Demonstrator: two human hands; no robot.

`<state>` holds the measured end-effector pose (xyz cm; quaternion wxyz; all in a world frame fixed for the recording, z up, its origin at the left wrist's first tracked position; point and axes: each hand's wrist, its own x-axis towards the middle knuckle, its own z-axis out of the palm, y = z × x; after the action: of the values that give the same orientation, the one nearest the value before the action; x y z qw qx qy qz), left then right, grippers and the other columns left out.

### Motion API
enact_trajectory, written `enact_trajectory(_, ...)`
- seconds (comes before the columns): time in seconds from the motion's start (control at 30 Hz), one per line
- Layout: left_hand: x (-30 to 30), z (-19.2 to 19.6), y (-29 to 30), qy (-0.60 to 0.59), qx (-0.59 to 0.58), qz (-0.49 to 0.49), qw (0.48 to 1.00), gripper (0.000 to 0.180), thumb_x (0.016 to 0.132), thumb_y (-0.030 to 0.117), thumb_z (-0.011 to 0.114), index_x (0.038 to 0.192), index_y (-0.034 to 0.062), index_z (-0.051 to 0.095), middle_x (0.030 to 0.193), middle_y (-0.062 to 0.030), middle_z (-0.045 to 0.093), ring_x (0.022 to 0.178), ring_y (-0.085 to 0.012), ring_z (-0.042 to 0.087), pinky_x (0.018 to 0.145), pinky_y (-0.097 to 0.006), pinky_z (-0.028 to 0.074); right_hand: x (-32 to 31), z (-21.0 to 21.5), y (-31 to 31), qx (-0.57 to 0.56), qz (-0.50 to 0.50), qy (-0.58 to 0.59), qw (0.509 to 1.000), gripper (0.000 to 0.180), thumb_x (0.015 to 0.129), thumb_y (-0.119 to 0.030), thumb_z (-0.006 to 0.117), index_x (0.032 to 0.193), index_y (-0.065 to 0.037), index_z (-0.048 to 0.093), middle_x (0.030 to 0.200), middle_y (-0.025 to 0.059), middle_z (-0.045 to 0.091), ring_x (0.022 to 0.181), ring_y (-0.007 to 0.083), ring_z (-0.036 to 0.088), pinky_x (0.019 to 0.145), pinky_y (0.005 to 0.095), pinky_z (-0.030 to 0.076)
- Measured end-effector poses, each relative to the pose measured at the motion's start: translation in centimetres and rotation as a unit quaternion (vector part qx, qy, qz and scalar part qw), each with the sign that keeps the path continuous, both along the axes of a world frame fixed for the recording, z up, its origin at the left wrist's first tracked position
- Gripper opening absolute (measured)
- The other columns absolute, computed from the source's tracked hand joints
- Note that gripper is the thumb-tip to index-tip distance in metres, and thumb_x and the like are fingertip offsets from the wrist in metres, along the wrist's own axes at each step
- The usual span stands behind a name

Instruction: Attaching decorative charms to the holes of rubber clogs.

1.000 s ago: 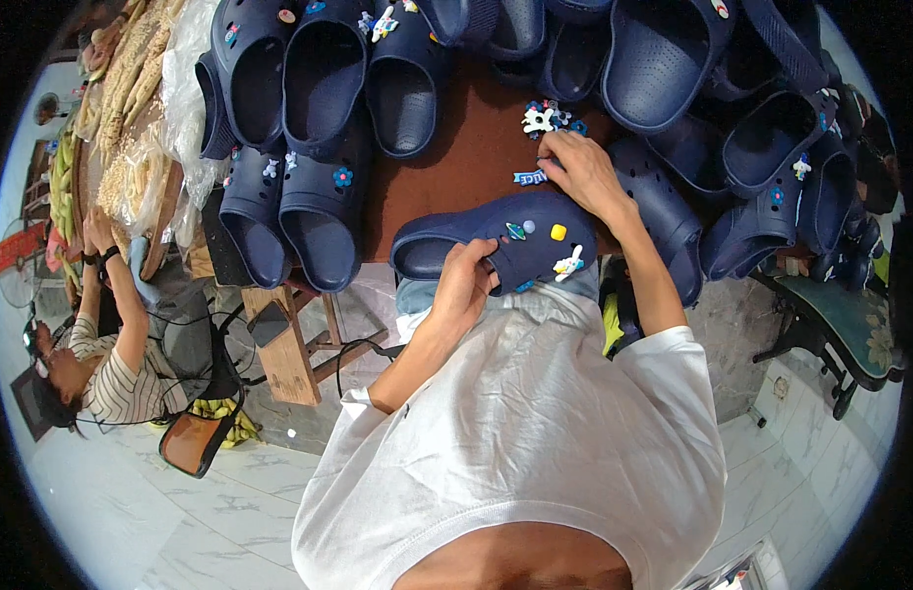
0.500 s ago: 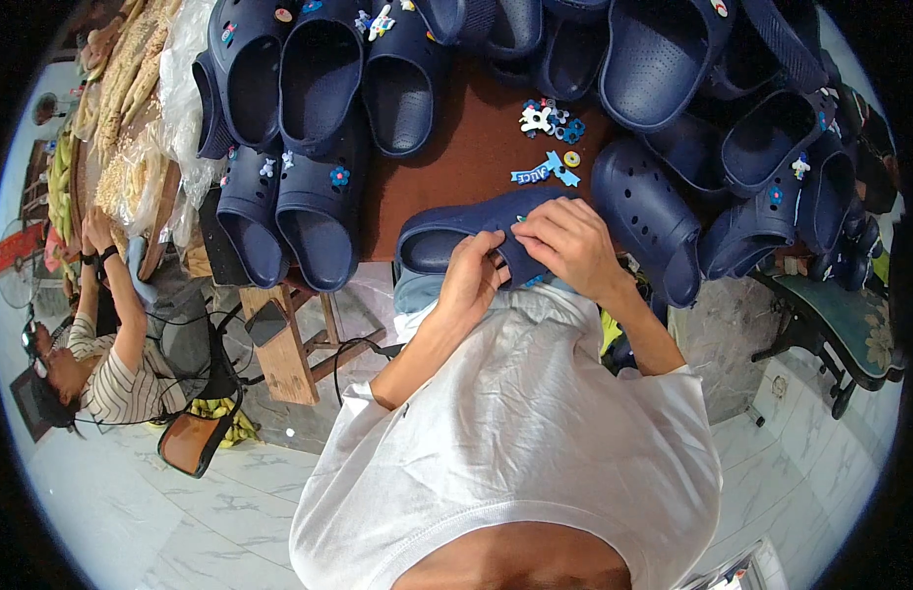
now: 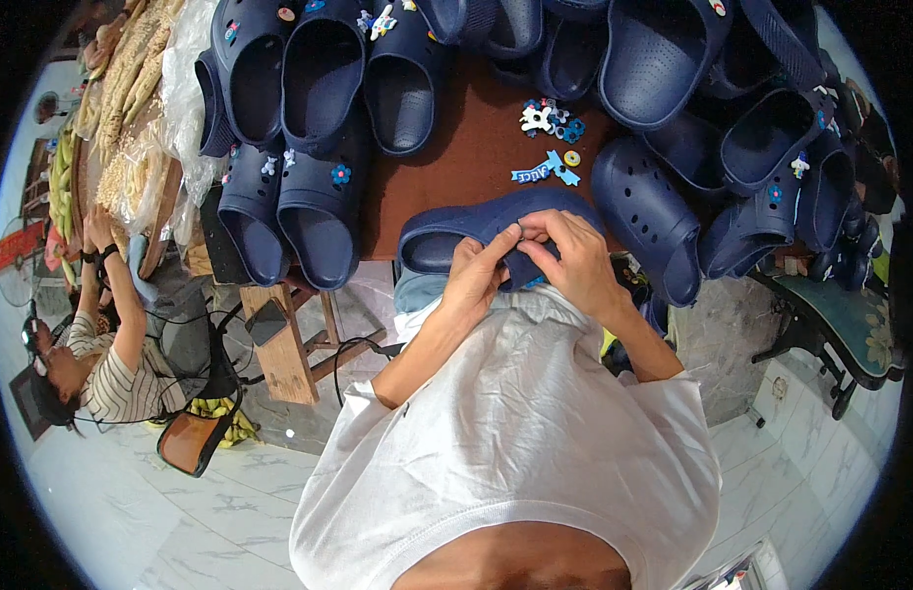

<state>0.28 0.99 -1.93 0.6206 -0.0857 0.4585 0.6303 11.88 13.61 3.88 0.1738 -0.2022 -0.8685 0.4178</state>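
Observation:
A navy blue clog (image 3: 446,228) lies on its side across my lap at the table's near edge. Its foot opening faces left. My left hand (image 3: 481,267) is closed on the clog's near side, thumb on top. My right hand (image 3: 566,254) bends over the toe part, its thumb and fingers pinched close to my left thumb tip. Whatever small piece sits in that pinch is too hidden to name. A bit of bright blue shows under the clog, below my fingers. Beyond it, a light blue ribbon-shaped charm (image 3: 545,169) and a yellow ring charm (image 3: 571,158) rest on the table.
A small pile of charms (image 3: 552,120) lies farther back on the brown tabletop (image 3: 407,187). Navy clogs (image 3: 314,231) with charms stand at left; more clogs (image 3: 653,211) crowd the right. At far left another person (image 3: 122,344) works beside a wooden stool (image 3: 279,359) holding a phone.
My right hand has shifted slightly, its fingertips now meeting near my left thumb. My left thumb has risen toward them. The clog stays in place.

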Motion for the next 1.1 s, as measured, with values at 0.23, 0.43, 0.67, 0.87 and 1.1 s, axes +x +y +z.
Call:
enact_trajectory(0.23, -0.1, 1.4, 0.7, 0.088, -0.042, -0.01, 0.995, 0.02, 0.087, 0.021, 0.072, 0.077, 0.0053, 0.065, 0.069, 0.0017, 0.062, 0.052, -0.0026, 0.05, 0.044, -0.019, 0.036, 0.1, 0.1, -0.1, -0.028, -0.004, 0.012, 1.0, 0.018, 0.08, -0.002, 0.068, 0.096, -0.003, 0.059, 0.087, 0.0105, 0.064, 0.081, 0.0286, 0.064, 0.071, 0.0377, 0.05)
enact_trajectory(0.43, 0.6, 2.1, 1.2, 0.095, -0.03, 0.033, 0.994, 0.015, 0.088, 0.015, 0.071, 0.086, 0.0008, 0.066, 0.078, -0.0028, 0.067, 0.059, -0.0063, 0.059, 0.048, -0.021, 0.043, 0.8, 0.2, 0.5, -0.052, -0.055, 0.007, 0.997, 0.014, 0.079, -0.003, 0.07, 0.091, -0.002, 0.063, 0.086, 0.0089, 0.064, 0.081, 0.0257, 0.064, 0.07, 0.0352, 0.05)
enact_trajectory(0.67, 0.6, 1.2, 0.8, 0.11, -0.013, 0.028, 0.993, 0.016, 0.086, 0.017, 0.073, 0.079, 0.0039, 0.067, 0.071, -0.0004, 0.065, 0.053, -0.0047, 0.054, 0.046, -0.02, 0.041, 1.5, -0.3, 0.2, 0.054, -0.04, 0.006, 0.998, 0.015, 0.078, -0.009, 0.073, 0.092, -0.005, 0.066, 0.086, 0.0059, 0.062, 0.082, 0.0243, 0.061, 0.071, 0.0359, 0.048)
enact_trajectory(0.87, 1.0, 0.9, 1.1, 0.123, -0.056, 0.043, 0.99, 0.028, 0.084, 0.021, 0.076, 0.064, 0.0106, 0.06, 0.06, 0.0029, 0.058, 0.048, -0.0029, 0.047, 0.044, -0.021, 0.037, 1.5, -1.2, -0.9, 0.172, -0.02, 0.0, 0.985, 0.015, 0.077, -0.01, 0.072, 0.091, -0.008, 0.066, 0.085, 0.0036, 0.059, 0.079, 0.0223, 0.058, 0.067, 0.0361, 0.044)
enact_trajectory(1.1, 1.1, 1.0, 0.9, 0.149, -0.052, 0.038, 0.987, 0.036, 0.083, 0.02, 0.078, 0.058, 0.0148, 0.054, 0.054, 0.0064, 0.05, 0.046, -0.0018, 0.04, 0.042, -0.022, 0.032, 1.3, -1.1, -1.2, 0.172, -0.039, -0.01, 0.984, 0.015, 0.077, -0.01, 0.072, 0.09, -0.009, 0.064, 0.084, 0.0037, 0.058, 0.078, 0.0227, 0.058, 0.067, 0.0362, 0.043)
